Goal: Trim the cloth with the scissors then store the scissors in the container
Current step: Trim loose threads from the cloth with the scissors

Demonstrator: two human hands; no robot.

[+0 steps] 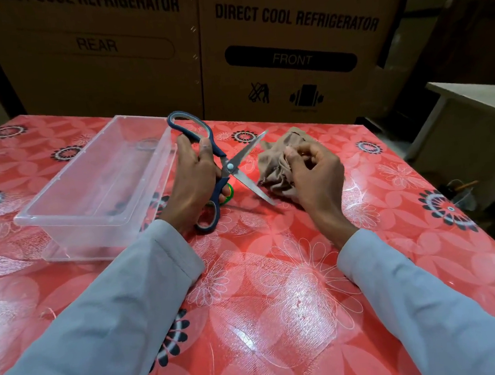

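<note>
The left hand [193, 176] grips the scissors [229, 167], blades spread wide, beside the clear container [73, 207], while the right hand [313, 171] pinches the crumpled cloth [276, 161] on the worktop [278, 288].

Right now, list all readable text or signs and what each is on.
"COOL REFRIGERATOR", top cut off, and "REAR": left cardboard box.
"DIRECT COOL REFRIGERATOR" and "FRONT": right cardboard box.
Two handling pictograms below "FRONT"; tiny print under them unreadable.
Scissors, container, cloth: no text visible.

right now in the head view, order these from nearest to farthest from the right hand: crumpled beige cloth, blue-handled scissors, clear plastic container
1. Crumpled beige cloth: gripped by the right hand.
2. Blue-handled scissors: just left, blades open toward the cloth.
3. Clear plastic container: far left.
</note>
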